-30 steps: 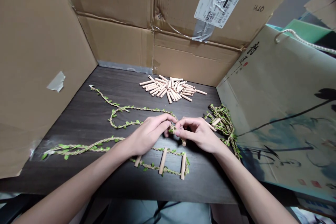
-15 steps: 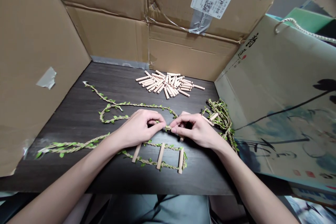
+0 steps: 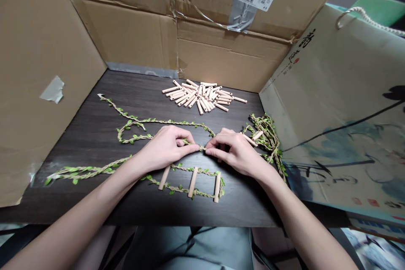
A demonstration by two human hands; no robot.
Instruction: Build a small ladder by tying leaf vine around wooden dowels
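My left hand [image 3: 169, 145] pinches a leafy braided cord [image 3: 167, 124] between thumb and fingertips. Close beside it, my right hand [image 3: 236, 149] grips the same cord, so only a short piece shows between the two hands. A wooden rod is mostly hidden under my right hand. The cord runs off to the far left in a loop. Nearer the table's front edge lies a small ladder [image 3: 192, 182] of leafy cord with wooden rungs, its cord ends reaching left under my left forearm.
A pile of short drilled wooden rods [image 3: 202, 97] lies at the back. On the right, a bundle of leafy cord [image 3: 268, 133] rests against a paper bag [image 3: 341, 114]. Cardboard walls [image 3: 126, 38] stand behind and at the left of the dark table [image 3: 85, 135].
My hands still pinch the cord, and the piece between them looks straighter and thinner. The whole view has shifted slightly, with the table sitting a little higher.
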